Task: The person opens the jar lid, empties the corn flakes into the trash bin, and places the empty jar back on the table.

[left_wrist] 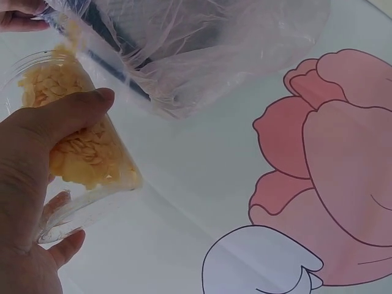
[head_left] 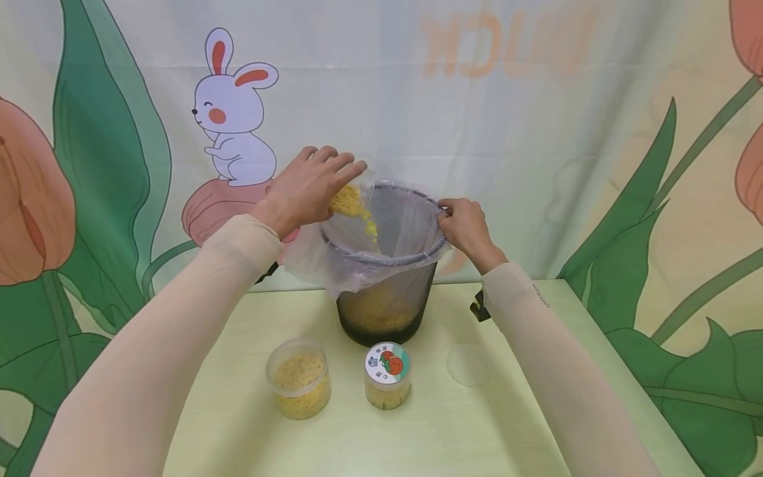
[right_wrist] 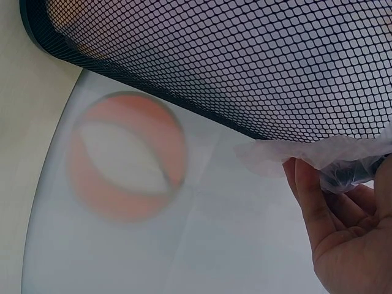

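Faintly, orange letters [head_left: 496, 40], apparently DUCK reversed, are shown at one o'clock on the curtain [head_left: 357, 99]; at six o'clock, a tub [head_left: 387, 396] bears a label [head_left: 387, 363] too small to be read. At the bin's [head_left: 384, 301] ten o'clock, a tilted clear cup [left_wrist: 95, 153] of yellow flakes [head_left: 348, 202] is gripped by the left hand [head_left: 312, 185]; at three, the plastic bag [head_left: 354, 277] is pinched by the right hand [head_left: 467, 226].

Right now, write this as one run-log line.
left hand: holds tilted clear container | yellow flakes: spilling into mesh bin | right hand: grips plastic bin liner | table: open tub, lidded tub, clear disc
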`<state>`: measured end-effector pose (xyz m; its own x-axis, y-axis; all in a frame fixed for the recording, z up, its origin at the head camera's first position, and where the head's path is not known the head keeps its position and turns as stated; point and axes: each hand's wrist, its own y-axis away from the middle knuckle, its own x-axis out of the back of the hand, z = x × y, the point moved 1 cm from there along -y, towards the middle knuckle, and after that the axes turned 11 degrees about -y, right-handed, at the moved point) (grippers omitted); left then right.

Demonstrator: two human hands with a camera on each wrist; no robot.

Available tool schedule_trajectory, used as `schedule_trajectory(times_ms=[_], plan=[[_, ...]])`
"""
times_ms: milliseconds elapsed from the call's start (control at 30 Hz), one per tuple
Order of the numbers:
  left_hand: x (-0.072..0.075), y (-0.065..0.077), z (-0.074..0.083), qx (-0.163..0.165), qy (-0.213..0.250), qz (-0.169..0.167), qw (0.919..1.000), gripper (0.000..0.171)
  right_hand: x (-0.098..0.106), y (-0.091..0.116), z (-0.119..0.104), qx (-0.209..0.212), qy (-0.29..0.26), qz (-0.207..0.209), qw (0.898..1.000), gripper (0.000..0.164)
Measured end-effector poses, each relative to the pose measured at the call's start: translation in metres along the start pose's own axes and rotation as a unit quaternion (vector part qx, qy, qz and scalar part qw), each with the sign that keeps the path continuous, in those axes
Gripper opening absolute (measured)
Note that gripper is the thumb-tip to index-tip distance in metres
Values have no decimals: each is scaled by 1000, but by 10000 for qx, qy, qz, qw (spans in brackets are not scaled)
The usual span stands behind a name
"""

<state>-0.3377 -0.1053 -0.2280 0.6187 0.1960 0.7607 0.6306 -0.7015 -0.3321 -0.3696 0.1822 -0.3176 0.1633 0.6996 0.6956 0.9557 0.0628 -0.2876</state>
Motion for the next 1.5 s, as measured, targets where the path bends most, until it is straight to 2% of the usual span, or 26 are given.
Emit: schedule_trajectory(times_ms=[567,900,1500], plan=[[1,-4,3,-80,-61,84,9999,79,-1,0,2,96,-36,34,9999,45],[1,-5,3,-128,-146,-37,9998,79,0,0,1,93,-42,42,9999,45],[0,-5,3,-191,-379,56,9991,76,0,1,1,76,-56,20,10000,45]])
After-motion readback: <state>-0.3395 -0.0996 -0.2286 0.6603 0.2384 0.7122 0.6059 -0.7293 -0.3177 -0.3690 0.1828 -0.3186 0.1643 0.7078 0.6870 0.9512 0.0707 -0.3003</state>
